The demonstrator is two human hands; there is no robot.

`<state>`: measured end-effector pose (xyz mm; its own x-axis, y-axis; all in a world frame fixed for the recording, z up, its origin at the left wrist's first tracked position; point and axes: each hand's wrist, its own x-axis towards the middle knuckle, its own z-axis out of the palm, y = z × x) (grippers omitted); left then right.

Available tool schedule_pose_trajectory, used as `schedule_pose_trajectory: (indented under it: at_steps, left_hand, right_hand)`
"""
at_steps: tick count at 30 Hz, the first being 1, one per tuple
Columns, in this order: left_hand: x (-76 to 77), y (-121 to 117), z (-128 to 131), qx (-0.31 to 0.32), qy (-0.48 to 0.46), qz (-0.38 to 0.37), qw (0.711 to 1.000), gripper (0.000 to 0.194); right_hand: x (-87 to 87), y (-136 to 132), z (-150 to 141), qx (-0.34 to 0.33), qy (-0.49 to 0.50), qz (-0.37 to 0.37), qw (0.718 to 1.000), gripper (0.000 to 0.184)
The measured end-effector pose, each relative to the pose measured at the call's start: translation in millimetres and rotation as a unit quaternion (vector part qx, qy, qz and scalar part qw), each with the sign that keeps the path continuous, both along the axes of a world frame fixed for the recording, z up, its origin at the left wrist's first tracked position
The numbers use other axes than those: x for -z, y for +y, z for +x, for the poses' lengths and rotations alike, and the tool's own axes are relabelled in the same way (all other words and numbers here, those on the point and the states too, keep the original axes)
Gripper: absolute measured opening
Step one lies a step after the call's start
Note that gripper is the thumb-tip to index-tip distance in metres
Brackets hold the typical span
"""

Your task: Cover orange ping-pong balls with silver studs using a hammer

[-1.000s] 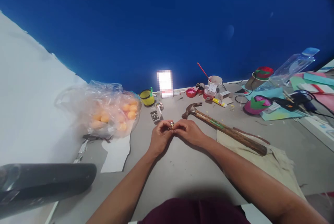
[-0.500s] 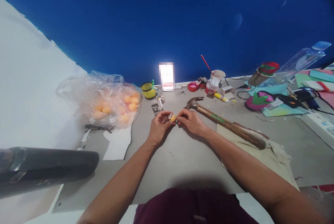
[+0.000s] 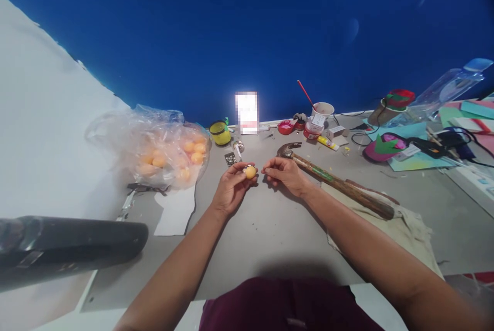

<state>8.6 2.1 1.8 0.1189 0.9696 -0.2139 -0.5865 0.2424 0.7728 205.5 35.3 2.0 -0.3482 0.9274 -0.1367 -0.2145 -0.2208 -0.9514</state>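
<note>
My left hand (image 3: 231,187) is closed on a small orange ball (image 3: 250,172), likely a table-tennis ball, gripped between thumb and fingers. Tiny dark and white bits show at the ball's upper edge. A short gap to the right of it, my right hand (image 3: 284,175) has thumb and fingertips pinched together; whatever they may hold is too small to make out. Just beyond my left hand lie a small packet of black-and-white beads or eyes (image 3: 230,159) and a shiny round piece with a white strip (image 3: 238,146).
A claw hammer (image 3: 339,181) lies on the right, its handle over a beige cloth (image 3: 412,233). Plastic bags of orange balls (image 3: 154,158) stand at the left. A yellow cup (image 3: 219,134), a white paper cup (image 3: 323,109) and a glue tube (image 3: 328,143) line the back. A dark tube (image 3: 85,243) juts in from the left.
The ball has turned in my left hand, so its plain orange side now faces me. My right hand has drawn slightly away from it to the right.
</note>
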Motion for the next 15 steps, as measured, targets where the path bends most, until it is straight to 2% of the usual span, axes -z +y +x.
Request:
schedule_pose_trajectory:
  at_steps: [4, 12, 15]
  left_hand:
    - [-0.3, 2.2, -4.0, 0.016, -0.057, -0.026, 0.998, 0.032]
    - [2.8, 5.4, -8.1, 0.056, -0.097, -0.068, 0.991, 0.021]
    - [4.4, 6.0, -9.4, 0.057, -0.095, -0.073, 0.991, 0.024]
  right_hand:
    - [0.5, 0.1, -0.1, -0.005, 0.023, -0.012, 1.000, 0.042]
    - [-1.7, -0.7, 1.3, 0.000, 0.055, -0.048, 0.997, 0.043]
    - [-2.7, -0.9, 1.0, 0.001, 0.054, -0.047, 0.997, 0.043]
